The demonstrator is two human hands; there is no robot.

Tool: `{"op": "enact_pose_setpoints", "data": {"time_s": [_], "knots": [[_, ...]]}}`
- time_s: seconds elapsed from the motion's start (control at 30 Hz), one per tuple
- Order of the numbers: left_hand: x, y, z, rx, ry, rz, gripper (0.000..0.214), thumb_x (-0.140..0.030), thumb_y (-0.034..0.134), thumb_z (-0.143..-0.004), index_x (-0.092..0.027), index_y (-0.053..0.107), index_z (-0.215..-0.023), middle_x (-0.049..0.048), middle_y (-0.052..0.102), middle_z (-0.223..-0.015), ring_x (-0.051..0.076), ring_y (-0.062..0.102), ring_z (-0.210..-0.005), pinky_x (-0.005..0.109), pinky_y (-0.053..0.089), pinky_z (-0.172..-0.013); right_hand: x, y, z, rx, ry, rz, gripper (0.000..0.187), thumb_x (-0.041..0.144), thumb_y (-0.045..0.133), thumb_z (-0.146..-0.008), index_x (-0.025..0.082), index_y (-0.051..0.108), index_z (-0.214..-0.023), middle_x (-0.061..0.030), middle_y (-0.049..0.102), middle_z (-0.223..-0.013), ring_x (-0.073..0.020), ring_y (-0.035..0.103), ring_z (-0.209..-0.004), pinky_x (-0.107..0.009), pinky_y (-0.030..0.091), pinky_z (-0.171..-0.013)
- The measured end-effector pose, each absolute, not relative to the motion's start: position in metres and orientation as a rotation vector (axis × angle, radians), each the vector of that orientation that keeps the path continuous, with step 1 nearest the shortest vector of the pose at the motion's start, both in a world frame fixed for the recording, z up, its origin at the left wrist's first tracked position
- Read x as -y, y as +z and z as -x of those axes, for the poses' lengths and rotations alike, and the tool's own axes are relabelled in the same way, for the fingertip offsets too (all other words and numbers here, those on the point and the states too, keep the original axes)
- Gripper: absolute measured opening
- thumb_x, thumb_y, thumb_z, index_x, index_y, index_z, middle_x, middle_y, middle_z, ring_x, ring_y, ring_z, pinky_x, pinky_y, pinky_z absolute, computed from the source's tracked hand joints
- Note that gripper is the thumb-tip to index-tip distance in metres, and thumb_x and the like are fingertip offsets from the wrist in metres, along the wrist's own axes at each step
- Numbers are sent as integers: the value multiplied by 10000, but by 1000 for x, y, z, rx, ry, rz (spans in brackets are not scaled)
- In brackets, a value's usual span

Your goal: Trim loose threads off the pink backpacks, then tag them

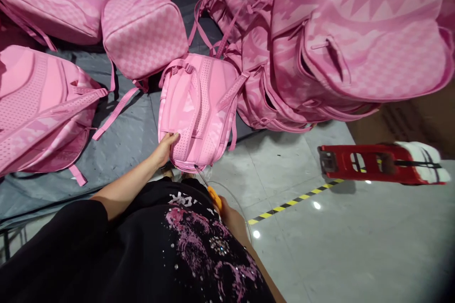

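A small pink backpack [204, 109] sits in front of me with its padded back panel and shoulder straps facing up. My left hand [167, 147] grips its lower left edge, the thumb on the pink fabric. Close to my body, my right hand [227, 215] is wrapped round an orange-handled tool [214, 197] with a thin rod pointing at the bag's bottom edge. Whether the tip touches the bag I cannot tell. A thin clear hose or cord [241, 206] loops beside my right forearm.
Several pink backpacks lie around: one at left [39, 113], a checkered one [145, 33] behind, a large stack [355, 33] at right. A dark grey sheet [131, 123] lies under them. Right, a red wheeled frame [377, 163] stands near striped floor tape [295, 202].
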State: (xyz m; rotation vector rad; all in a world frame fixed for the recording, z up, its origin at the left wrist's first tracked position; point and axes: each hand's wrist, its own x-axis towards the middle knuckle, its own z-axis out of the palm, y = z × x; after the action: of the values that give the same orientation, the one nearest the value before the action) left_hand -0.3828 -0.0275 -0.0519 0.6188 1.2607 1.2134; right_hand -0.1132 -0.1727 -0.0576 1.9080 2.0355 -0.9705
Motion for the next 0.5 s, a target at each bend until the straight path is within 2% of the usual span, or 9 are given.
{"op": "enact_pose_setpoints", "data": {"time_s": [0.07,0.13,0.23,0.3,0.37,0.43,0.5], "knots": [[40,-54,379,-1529,1204,-939,598,-416,659,-782,-136,519,-1292,179,545,-1395,347,426,-1365,492,334,-1133,158,-58,130,-2036,-941,-1838,290,357,346,-1018,215,560,-1152,-91,743,-844,-225,698,-749,-273,291,-555],[52,-60,372,-1722,1078,-1477,699,-349,680,-780,-169,440,-1412,173,384,-1534,357,240,-1471,535,199,-1192,146,-60,141,-2010,-911,-1860,259,356,374,-1017,206,558,-1122,-94,743,-863,-220,699,-763,-272,281,-555],[59,-79,359,-1562,554,-2265,771,-129,628,-760,-256,380,-1479,125,232,-1615,335,89,-1515,579,77,-1203,138,-65,150,-1988,-943,-1890,244,352,409,-1007,202,559,-1127,-95,742,-924,-216,699,-829,-258,319,-587],[51,-92,351,-1455,248,-2494,871,-35,598,-703,-269,343,-1502,145,206,-1617,342,102,-1511,597,102,-1191,137,-68,151,-1966,-966,-1905,249,347,414,-1000,200,571,-1125,-98,740,-950,-213,697,-863,-248,345,-602],[38,-97,347,-1483,154,-2544,914,-34,602,-677,-219,307,-1522,203,263,-1585,366,174,-1493,604,164,-1173,139,-71,148,-1949,-958,-1958,275,348,397,-996,196,582,-1131,-99,740,-930,-220,699,-855,-248,366,-603],[26,-88,348,-1521,255,-2483,879,-51,583,-684,-157,323,-1517,231,436,-1485,366,344,-1428,572,269,-1145,147,-73,141,-2004,-974,-2055,329,360,360,-991,192,579,-1172,-100,740,-899,-233,701,-815,-261,397,-605],[18,-66,354,-1592,492,-2300,818,-53,549,-684,-158,404,-1482,191,620,-1313,334,548,-1263,503,408,-1065,161,-74,131,-2155,-1082,-2172,410,403,329,-981,177,558,-1235,-96,735,-858,-235,692,-742,-281,438,-609]]}}
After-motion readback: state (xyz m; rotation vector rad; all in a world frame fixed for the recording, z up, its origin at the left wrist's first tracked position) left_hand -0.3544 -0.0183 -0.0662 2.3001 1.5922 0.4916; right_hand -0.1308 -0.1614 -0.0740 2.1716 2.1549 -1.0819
